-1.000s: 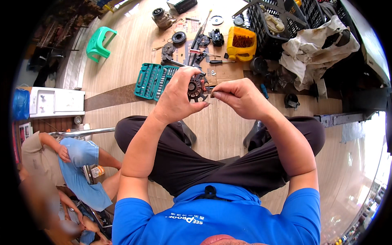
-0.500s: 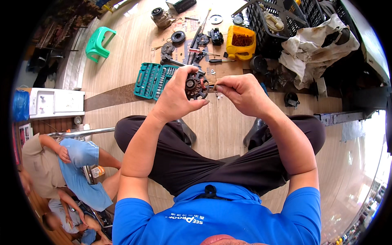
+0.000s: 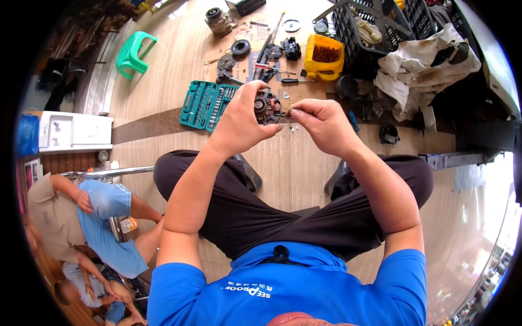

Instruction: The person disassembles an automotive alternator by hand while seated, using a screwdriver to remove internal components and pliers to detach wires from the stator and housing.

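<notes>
My left hand [image 3: 239, 122] is wrapped round a dark round machine part [image 3: 264, 110] with copper-coloured segments and a metal hub, thumb and fingers at its edges. Just right of that part, my right hand [image 3: 323, 125] pinches something thin and small [image 3: 289, 113], too small to name, at the part's edge. Behind my hands are an open teal socket set [image 3: 193, 103], a black-handled screwdriver [image 3: 291, 80] and several dark parts [image 3: 225, 65] on cardboard [image 3: 213, 49].
A yellow cut-open jug [image 3: 331, 70] and black crates [image 3: 353, 49] with a dirty cloth [image 3: 408, 76] stand at the back right. A green stool [image 3: 133, 60] is at the back left. Two other people [image 3: 54, 217] sit at the lower left, beside a white appliance [image 3: 76, 133].
My left hand and the round part have moved slightly right. My right hand has risen a little since the first frame, still pinching beside the part.
</notes>
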The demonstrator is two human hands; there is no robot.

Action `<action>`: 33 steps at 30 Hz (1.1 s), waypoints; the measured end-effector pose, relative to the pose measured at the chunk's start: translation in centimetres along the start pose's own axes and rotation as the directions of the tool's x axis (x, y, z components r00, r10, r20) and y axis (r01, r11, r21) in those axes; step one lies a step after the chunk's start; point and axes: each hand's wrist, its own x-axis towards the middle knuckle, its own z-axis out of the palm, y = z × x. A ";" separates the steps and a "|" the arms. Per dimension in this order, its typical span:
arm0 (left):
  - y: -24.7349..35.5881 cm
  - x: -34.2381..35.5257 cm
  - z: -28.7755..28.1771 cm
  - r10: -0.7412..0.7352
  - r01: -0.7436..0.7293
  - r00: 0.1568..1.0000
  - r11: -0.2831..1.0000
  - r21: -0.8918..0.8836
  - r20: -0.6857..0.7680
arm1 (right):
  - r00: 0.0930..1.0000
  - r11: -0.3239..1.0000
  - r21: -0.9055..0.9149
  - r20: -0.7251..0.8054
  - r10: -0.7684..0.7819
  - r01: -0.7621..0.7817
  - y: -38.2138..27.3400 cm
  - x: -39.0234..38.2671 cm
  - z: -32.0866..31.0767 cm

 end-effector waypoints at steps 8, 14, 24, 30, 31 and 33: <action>-0.2 -0.1 -0.2 -0.063 0.067 0.993 0.997 -0.039 0.097 | 0.998 0.998 0.018 -0.025 0.059 -0.059 0.9 0.6 -0.3; 0.1 0.0 -0.3 -0.059 0.068 0.988 0.996 -0.053 0.143 | 0.976 0.968 0.128 -0.007 0.217 -0.214 -0.1 0.6 -0.7; -0.4 0.0 0.0 0.123 -0.124 0.992 0.992 0.021 0.024 | 0.981 0.964 0.185 0.004 0.194 -0.191 -0.2 0.1 -0.5; -1.5 -0.3 0.4 0.214 -0.209 0.970 0.977 0.049 -0.120 | 0.976 0.985 -0.098 0.156 0.154 -0.140 -0.9 -0.7 -0.5; -1.6 -0.2 0.4 0.227 -0.222 0.964 0.974 0.052 -0.140 | 0.972 0.983 -0.112 0.168 0.163 -0.146 -1.0 -0.6 -0.6; -1.7 -0.1 0.5 0.254 -0.248 0.950 0.967 0.055 -0.181 | 0.968 0.981 -0.122 0.184 0.172 -0.151 -1.0 -0.6 -0.8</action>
